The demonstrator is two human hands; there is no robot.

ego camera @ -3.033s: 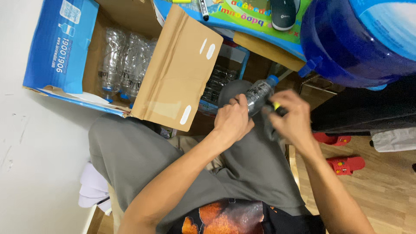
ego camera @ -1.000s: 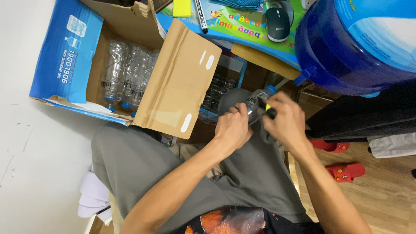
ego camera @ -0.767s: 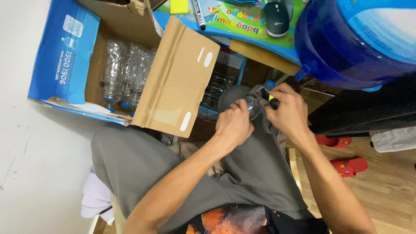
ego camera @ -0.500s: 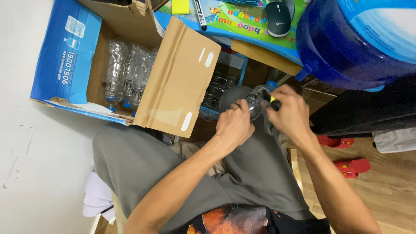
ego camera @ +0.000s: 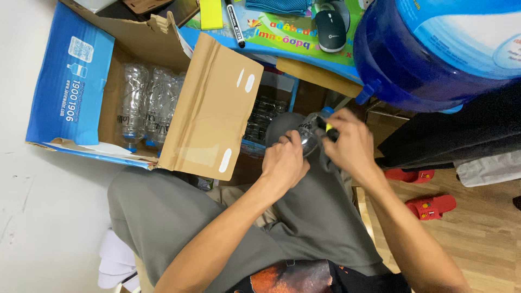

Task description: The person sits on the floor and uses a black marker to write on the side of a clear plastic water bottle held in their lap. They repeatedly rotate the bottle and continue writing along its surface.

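Observation:
My left hand (ego camera: 284,161) grips a clear plastic bottle (ego camera: 309,134) that lies across my knee, its blue cap end pointing away from me. My right hand (ego camera: 348,145) presses a small yellow-and-black tool (ego camera: 327,127) against the bottle's upper part. Both hands sit close together over my grey trousers (ego camera: 304,217). Most of the bottle is hidden by my fingers.
An open blue cardboard box (ego camera: 65,92) with several clear bottles (ego camera: 146,103) stands at my left. A big blue water jug (ego camera: 434,49) is at upper right. A desk mat with a mouse (ego camera: 330,30), a marker (ego camera: 234,21) and a yellow pad (ego camera: 210,13) lies ahead. Red slippers (ego camera: 434,205) rest on the wooden floor.
My hands stay on the bottle over my knee. The right hand has shifted slightly along the bottle's top with the yellow tool. The view has wobbled a little.

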